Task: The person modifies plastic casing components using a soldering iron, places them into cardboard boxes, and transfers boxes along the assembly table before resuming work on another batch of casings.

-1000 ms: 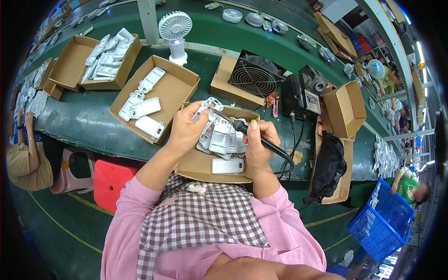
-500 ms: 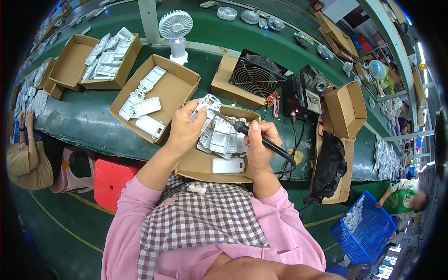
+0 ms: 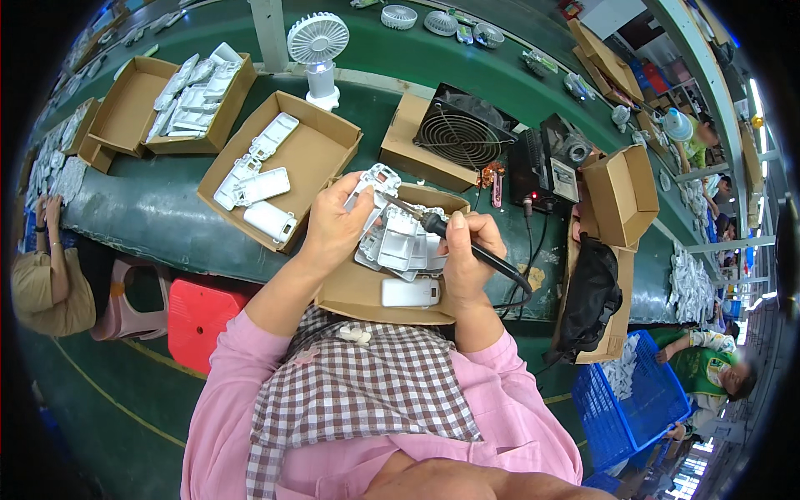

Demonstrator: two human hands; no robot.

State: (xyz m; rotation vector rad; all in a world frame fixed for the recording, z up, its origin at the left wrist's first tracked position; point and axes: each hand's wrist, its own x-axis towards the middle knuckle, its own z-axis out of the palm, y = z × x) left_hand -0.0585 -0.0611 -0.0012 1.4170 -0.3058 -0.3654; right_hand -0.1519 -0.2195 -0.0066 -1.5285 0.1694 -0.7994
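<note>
On the green bench (image 3: 142, 204) stands an open cardboard box (image 3: 348, 297) holding a pile of white casings (image 3: 402, 242). Above it, the right hand (image 3: 472, 257) grips a corded soldering iron (image 3: 434, 222), and the left hand (image 3: 337, 222) pinches a pale part (image 3: 380, 180) beside the metal tip (image 3: 397, 202); whether they touch cannot be told. If the iron is hot, a wavering grip or a snagged cord (image 3: 507, 268) could scorch the part or the nearby left fingers (image 3: 364, 200).
</note>
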